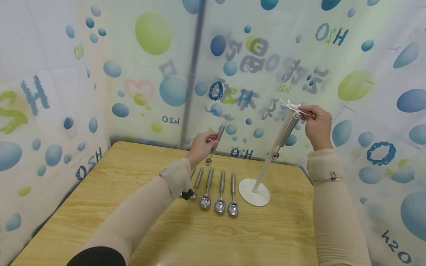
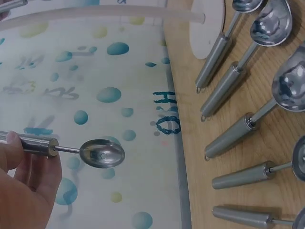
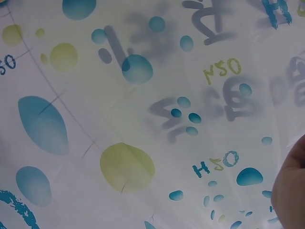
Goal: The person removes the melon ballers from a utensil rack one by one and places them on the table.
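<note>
Raised above the table, my left hand pinches the handle of a small metal scoop. Its oval bowl points away from the fingers in the left wrist view. My right hand pinches the hooked white top of an upright stand. Another metal scoop hangs from that top, beside the pole and close to the right fingers. In the right wrist view only an edge of the right hand shows; what it touches is out of that frame.
Several metal scoops lie in a row on the wooden table, handles toward the back; the left forearm partly hides the leftmost. The stand's round white base is right of them. Patterned curtains enclose the back and sides.
</note>
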The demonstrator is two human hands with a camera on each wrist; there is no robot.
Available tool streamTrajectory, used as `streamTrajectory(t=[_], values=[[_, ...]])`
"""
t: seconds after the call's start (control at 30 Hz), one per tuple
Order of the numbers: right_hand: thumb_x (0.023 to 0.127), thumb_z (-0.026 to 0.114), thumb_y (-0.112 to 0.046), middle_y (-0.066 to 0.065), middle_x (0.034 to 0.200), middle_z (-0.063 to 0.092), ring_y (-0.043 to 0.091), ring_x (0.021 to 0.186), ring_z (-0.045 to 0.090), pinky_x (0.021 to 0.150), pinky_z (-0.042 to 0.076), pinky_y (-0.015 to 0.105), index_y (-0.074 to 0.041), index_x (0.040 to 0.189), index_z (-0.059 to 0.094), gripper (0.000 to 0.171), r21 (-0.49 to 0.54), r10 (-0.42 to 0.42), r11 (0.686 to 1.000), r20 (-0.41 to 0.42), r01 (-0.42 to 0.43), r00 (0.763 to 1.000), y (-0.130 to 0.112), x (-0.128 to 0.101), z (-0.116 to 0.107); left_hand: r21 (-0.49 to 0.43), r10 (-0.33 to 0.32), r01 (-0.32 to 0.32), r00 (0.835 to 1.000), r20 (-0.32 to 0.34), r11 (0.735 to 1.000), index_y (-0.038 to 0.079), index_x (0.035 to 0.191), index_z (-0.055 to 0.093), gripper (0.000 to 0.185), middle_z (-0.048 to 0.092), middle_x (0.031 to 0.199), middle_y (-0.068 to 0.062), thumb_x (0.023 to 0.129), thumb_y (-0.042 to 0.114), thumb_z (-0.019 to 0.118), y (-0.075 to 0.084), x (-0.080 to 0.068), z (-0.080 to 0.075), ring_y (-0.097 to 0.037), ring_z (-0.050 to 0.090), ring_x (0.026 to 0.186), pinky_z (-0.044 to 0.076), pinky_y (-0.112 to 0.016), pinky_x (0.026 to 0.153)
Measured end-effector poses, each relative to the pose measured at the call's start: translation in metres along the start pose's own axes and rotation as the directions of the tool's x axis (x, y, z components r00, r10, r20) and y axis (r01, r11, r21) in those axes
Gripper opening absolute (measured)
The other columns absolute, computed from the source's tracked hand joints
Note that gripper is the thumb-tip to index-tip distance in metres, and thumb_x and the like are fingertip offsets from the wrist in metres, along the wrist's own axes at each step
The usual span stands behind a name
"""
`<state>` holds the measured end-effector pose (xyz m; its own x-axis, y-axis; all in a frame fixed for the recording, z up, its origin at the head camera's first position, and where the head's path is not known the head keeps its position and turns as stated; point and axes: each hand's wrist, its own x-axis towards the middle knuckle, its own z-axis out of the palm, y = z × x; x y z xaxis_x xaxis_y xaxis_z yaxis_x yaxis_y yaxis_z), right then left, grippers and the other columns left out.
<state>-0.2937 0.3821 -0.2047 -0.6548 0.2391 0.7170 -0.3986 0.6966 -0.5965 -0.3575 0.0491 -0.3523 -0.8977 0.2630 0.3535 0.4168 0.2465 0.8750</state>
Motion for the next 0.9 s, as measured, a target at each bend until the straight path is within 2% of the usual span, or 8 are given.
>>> streamTrajectory(t=[0.27, 0.57, 0.9], values=[[0.091, 0.04, 0.016, -0.011, 0.092, 0.062, 0.001, 0.079, 0.06, 0.074, 0.049, 0.013, 0.001, 0.107, 0.072, 0.038, 0.0, 0.003, 1.0, -0.001, -0.003, 1.0, -0.002, -0.001, 0.0, -0.012, -0.039, 0.039, 0.999, 0.008, 0.999, 0.01, 0.129, 0.059, 0.032, 0.063, 0.114, -0.008, 0.097, 0.014, 0.059, -0.021, -0.008, -0.02, -0.023, 0.062, 0.102, 0.055, -0.035, 0.08], [0.092, 0.043, 0.014, -0.01, 0.093, 0.063, 0.003, 0.079, 0.059, 0.074, 0.049, 0.012, 0.0, 0.108, 0.072, 0.036, -0.009, 0.001, 1.0, -0.004, -0.001, 1.0, -0.002, -0.001, 0.001, 0.011, -0.087, 0.087, 0.996, -0.024, 0.996, 0.009, 0.133, 0.056, 0.036, 0.062, 0.117, -0.01, 0.097, 0.014, 0.059, -0.048, -0.015, -0.041, -0.025, 0.062, 0.102, 0.056, -0.034, 0.078], [0.091, 0.04, 0.015, -0.009, 0.092, 0.063, 0.003, 0.077, 0.059, 0.074, 0.049, 0.013, 0.001, 0.107, 0.072, 0.038, -0.008, 0.009, 1.0, -0.006, -0.01, 1.0, -0.005, -0.002, 0.001, 0.064, -0.14, 0.145, 0.987, -0.079, 0.987, 0.006, 0.129, 0.057, 0.033, 0.062, 0.117, -0.013, 0.096, 0.01, 0.059, -0.08, -0.023, -0.061, -0.027, 0.061, 0.105, 0.054, -0.038, 0.086]])
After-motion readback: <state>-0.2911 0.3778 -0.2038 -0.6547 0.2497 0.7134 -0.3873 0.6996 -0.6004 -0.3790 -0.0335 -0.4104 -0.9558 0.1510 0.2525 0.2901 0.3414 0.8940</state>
